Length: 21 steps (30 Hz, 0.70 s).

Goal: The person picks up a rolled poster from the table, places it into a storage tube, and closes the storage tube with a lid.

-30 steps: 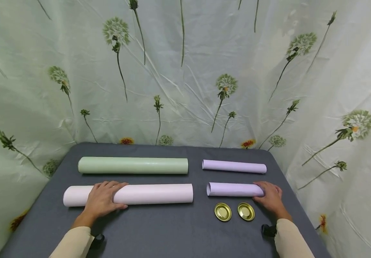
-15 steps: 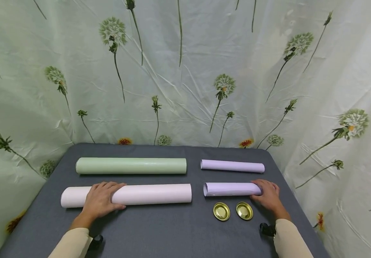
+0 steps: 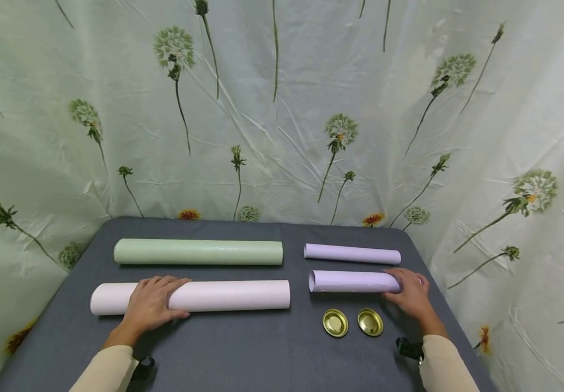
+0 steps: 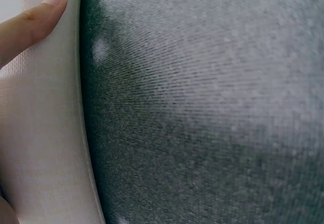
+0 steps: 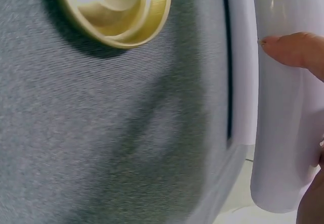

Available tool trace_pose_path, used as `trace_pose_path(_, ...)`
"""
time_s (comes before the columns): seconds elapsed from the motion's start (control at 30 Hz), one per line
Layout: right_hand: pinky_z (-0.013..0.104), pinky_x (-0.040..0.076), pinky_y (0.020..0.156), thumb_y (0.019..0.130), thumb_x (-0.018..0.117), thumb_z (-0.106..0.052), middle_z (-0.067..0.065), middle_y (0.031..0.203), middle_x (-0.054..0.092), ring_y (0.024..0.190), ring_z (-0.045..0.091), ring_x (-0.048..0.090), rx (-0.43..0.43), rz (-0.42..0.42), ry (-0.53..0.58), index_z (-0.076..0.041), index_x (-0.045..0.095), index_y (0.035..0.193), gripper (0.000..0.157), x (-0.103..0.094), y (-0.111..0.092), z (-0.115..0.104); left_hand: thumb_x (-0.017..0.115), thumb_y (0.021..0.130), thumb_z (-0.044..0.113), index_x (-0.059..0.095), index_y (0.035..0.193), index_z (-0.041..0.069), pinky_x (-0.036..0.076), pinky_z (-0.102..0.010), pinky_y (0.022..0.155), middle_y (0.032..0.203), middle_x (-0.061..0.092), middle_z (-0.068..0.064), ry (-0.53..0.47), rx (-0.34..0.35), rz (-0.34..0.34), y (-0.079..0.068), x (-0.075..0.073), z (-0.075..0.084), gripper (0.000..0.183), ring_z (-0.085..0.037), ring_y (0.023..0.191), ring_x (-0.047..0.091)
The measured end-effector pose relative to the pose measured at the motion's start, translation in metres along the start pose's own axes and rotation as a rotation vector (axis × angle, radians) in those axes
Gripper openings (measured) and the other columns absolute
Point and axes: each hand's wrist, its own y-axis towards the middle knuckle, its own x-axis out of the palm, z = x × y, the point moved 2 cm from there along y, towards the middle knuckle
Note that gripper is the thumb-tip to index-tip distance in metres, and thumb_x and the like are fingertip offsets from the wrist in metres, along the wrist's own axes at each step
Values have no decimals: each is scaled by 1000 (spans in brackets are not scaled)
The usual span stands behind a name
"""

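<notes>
My left hand (image 3: 153, 305) lies over a pale pink roll (image 3: 232, 295), its thumb on the near side and fingers over the top. The left wrist view shows the thumb (image 4: 38, 24) against the roll's surface. My right hand (image 3: 411, 294) grips the right end of a shiny lilac roll (image 3: 352, 281), which looks slightly raised off the table. Its hollow left end faces left. In the right wrist view a finger or thumb (image 5: 293, 51) presses on this roll's side; the other fingers are mostly hidden.
Behind lie a green roll (image 3: 198, 252) and a thinner lilac roll (image 3: 352, 253). Two gold round lids or shallow dishes (image 3: 335, 323) sit in front of the held lilac roll. The grey cloth-covered table (image 3: 242, 354) ends at a flowered curtain (image 3: 282, 136).
My right hand has shifted up and away slightly, raising the near lilac roll. The left hand stays on the pink roll. The head view has shifted a little.
</notes>
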Motion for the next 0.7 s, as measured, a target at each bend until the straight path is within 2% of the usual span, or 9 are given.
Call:
trace_pose_path(0.37,64,16,93,65,82,-4,27,114,61,110,45,50,-46,52,19,2,65,112,51,-14,7,-8,82,64,51,62,127,15,36,-58,90,113,65,-8,9,42,-1,1,-1,0,75,-34,108,57)
trace_pose_path(0.57,64,16,91,64,83,-3,26,112,61,108,45,50,-63,70,6,2,65,110,50,-23,10,-13,83,63,52,63,125,15,37,-56,86,110,65,-7,-1,60,40,2,-7,3,74,-33,104,58)
trace_pose_path(0.7,64,15,91,65,83,-3,27,113,61,108,45,49,-63,69,1,2,64,112,50,-30,12,-16,82,65,51,63,125,14,37,-56,85,110,65,-9,-23,64,66,9,-15,4,74,-34,104,57)
